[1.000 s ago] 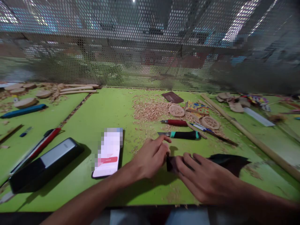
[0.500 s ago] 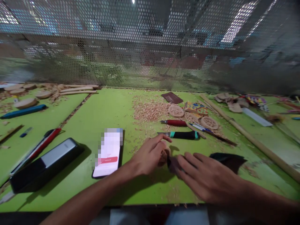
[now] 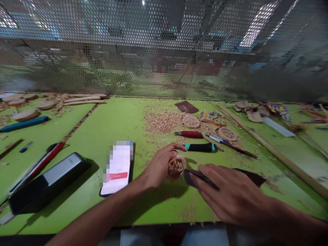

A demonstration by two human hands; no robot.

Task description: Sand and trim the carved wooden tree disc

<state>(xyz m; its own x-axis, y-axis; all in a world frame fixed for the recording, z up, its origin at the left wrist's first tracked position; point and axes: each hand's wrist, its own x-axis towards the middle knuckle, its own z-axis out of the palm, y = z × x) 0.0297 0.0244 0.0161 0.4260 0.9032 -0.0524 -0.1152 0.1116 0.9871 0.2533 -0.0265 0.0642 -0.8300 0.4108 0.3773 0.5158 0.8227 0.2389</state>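
Note:
My left hand [image 3: 161,164] grips a small round carved wooden disc [image 3: 176,166], which is tilted so its carved face shows. Just right of the disc, my right hand [image 3: 222,188] is closed on a folded dark sheet [image 3: 191,179], its edge close to the disc's rim. Beyond the hands lies a knife with a black and teal handle [image 3: 201,147], and behind that a red-handled knife [image 3: 191,134]. Another dark sheet [image 3: 252,177] rests behind my right hand, partly hidden by it.
A phone [image 3: 118,169] and a black box-like device [image 3: 48,182] lie to the left. Wood shavings [image 3: 164,119], two carved discs [image 3: 191,121] and a brown sheet [image 3: 186,107] are farther back. A long stick [image 3: 271,147] runs along the right. Perforated mesh [image 3: 153,68] stands behind.
The disc in my left hand has turned, showing more of its carved face. My right hand and the folded sheet have shifted slightly, with more of the sheet visible.

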